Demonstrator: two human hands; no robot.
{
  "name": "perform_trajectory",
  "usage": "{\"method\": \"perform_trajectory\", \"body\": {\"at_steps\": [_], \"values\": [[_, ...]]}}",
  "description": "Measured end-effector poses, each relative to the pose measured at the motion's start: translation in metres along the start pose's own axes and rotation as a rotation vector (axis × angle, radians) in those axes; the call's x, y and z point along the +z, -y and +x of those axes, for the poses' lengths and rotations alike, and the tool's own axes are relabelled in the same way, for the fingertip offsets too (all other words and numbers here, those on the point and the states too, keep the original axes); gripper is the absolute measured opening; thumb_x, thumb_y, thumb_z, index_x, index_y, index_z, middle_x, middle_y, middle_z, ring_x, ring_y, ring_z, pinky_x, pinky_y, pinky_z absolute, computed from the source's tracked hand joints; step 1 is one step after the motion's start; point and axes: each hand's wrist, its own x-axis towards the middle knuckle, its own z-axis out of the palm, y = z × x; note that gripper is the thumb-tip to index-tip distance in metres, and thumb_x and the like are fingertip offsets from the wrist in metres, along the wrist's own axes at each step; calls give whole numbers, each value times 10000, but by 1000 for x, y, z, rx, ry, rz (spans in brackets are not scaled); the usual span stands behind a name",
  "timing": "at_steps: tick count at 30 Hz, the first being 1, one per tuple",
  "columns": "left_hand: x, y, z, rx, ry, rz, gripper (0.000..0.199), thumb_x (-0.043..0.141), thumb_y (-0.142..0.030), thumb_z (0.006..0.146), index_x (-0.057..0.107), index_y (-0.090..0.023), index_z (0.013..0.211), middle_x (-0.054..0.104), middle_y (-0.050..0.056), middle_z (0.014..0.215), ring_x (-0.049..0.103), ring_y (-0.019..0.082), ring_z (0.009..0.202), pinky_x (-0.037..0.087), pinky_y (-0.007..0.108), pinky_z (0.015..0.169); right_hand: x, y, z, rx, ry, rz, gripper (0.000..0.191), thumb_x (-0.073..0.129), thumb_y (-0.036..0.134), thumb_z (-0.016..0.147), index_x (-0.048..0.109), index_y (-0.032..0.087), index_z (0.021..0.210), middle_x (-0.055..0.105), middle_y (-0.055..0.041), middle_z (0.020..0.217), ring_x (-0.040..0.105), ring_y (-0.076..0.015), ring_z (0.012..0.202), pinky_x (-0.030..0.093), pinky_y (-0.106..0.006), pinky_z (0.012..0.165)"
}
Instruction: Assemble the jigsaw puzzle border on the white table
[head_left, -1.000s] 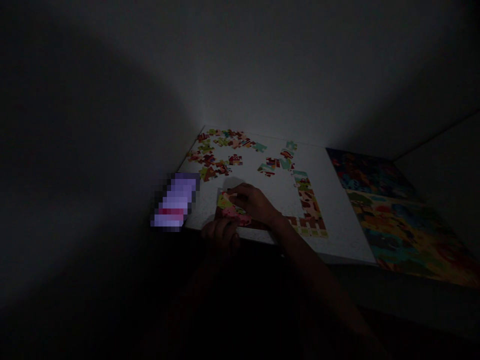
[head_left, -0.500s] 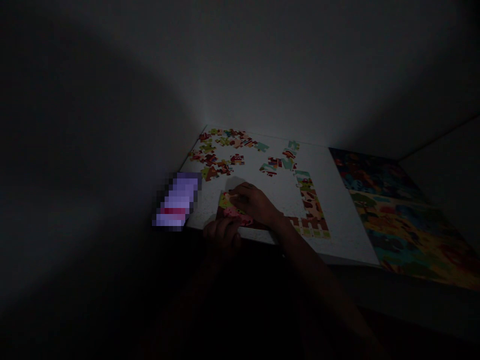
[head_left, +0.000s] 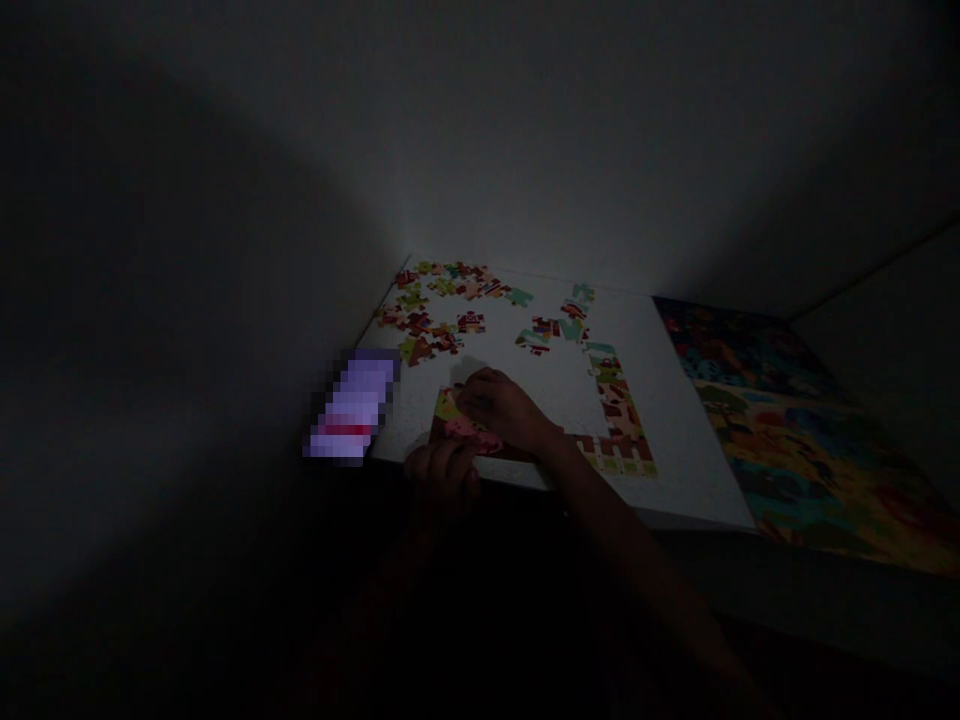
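My right hand [head_left: 501,405] is over the joined corner of a jigsaw puzzle [head_left: 469,436], which shows a pink animal on green and brown. Its fingers are pinched together on a puzzle piece, mostly hidden under them. At the table's front edge my left hand [head_left: 441,468] rests with curled fingers against the lower left of that corner; what is in them, if anything, is hidden. From there a joined strip with a white fence [head_left: 621,458] runs right, partly behind my right wrist. A joined column with a brown-spotted animal [head_left: 618,405] goes up from its right end.
Loose puzzle pieces [head_left: 420,320] lie in a heap at the table's back left. Several more pieces [head_left: 551,328] are at the upper middle. A blurred, lit phone-like screen [head_left: 356,405] is at the left edge. Colourful picture sheets [head_left: 787,440] lie on the right. Walls [head_left: 525,150] stand behind.
The view has shifted slightly. My right hand stays over the same corner, with its fingers drawn a little closer together. My left hand has barely moved.
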Motion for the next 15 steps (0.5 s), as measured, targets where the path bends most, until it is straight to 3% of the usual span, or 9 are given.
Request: {"method": "perform_trajectory", "body": {"at_steps": [9,15], "values": [[-8,-2,7,-28,77,7,315,427,-245,927,740,-212,940,682,87,961,559,224,905,370,383,874,-8,0,5,110,31,125,103,636,131,871,735,153,887,689,-55,902,614,-169,919,477,-300,864],[-14,-4,12,-37,88,12,297,439,-217,931,729,-195,991,687,94,979,565,227,927,392,378,866,-24,-4,14,217,88,145,177,582,152,898,740,169,976,738,-51,1008,666,-155,923,499,-280,854]]}}
